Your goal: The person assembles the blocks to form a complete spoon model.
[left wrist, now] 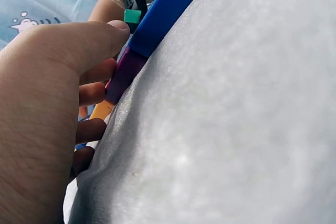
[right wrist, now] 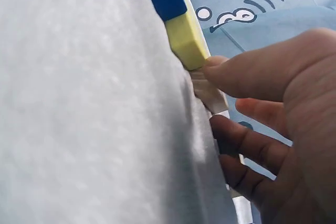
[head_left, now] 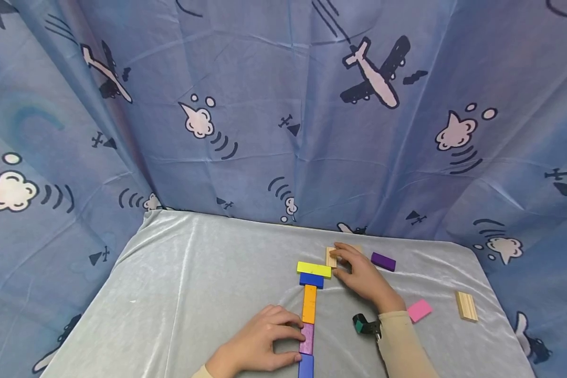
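Note:
A line of blocks runs up the cloth in the head view: a blue block (head_left: 306, 366), a purple block (head_left: 307, 338), an orange block (head_left: 309, 304), then a crosswise blue block (head_left: 311, 280) and a longer yellow block (head_left: 314, 270). My left hand (head_left: 266, 340) lies along the line's left side, fingertips at the purple block and thumb by the nearest blue one. Up at the far end, my right hand (head_left: 361, 273) has its fingers spread loosely beside a plain wooden block (head_left: 331, 257). Its thumb tip is close to the yellow block's end (right wrist: 188, 43) in the right wrist view.
Right of the line lie a dark purple block (head_left: 383, 261), a pink block (head_left: 419, 311) and a wooden block (head_left: 466, 306). Another wooden block (head_left: 357, 248) shows partly behind my right hand. Grey cloth (head_left: 208, 273) covers the table, and a blue printed curtain (head_left: 245, 105) hangs around it.

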The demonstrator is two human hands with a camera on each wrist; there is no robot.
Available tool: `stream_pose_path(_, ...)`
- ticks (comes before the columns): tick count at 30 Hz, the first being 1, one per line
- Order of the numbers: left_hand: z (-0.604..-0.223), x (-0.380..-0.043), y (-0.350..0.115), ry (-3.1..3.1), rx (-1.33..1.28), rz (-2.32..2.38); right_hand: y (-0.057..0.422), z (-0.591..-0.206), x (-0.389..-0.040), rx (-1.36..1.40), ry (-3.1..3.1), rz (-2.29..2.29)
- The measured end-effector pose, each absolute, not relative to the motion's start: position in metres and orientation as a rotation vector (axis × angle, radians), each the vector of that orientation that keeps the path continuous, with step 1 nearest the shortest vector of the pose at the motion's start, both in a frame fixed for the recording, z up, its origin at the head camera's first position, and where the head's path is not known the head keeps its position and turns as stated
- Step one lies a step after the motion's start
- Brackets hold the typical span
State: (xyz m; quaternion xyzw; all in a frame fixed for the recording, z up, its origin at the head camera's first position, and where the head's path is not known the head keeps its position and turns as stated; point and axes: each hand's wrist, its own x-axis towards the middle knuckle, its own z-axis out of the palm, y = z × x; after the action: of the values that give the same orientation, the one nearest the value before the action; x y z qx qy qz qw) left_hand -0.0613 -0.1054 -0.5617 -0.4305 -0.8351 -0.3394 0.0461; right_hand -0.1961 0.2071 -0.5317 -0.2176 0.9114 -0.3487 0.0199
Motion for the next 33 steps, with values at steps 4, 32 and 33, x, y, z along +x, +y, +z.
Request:
stream_pose_path(4,-0.561,-0.060,-0.105,-2.587,-1.299,-1.062,0.213,-0.525,-0.194,-0.693,2.826,-1.051)
stream_pose_path(32,-0.564,-0.062,-0.104,-2.465,-1.333,-1.036,0.325,-0.509,-0.134,-0.674,3.229,-0.932)
stream_pose_path(33,-0.564,-0.062,-0.104,-2.461,-1.335,-1.032,0.328,-0.509,-0.131,-0.655,3.242,-0.929)
